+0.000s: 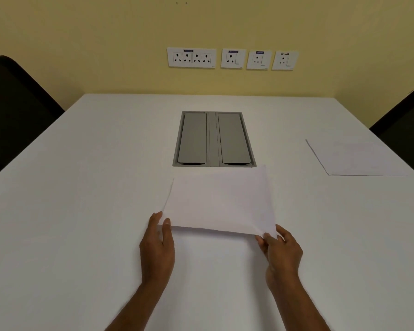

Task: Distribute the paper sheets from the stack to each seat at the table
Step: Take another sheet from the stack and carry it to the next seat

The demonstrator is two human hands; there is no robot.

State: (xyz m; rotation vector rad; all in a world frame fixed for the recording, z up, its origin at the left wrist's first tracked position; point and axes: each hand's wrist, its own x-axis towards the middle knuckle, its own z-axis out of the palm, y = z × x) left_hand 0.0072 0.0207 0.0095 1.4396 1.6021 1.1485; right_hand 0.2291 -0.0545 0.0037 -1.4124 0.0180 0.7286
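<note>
A stack of white paper sheets (219,201) lies in the middle of the white table (81,211), just in front of me. My left hand (157,244) holds its near left corner, thumb on top. My right hand (281,252) pinches the near right corner, which is lifted a little off the table. A single white sheet (354,158) lies flat at the right side of the table, before the right chair.
A grey cable box with two closed lids (214,139) is sunk into the table behind the stack. A dark chair (14,111) stands at the left, another dark chair (406,118) at the right. Wall sockets (232,59) sit on the yellow wall.
</note>
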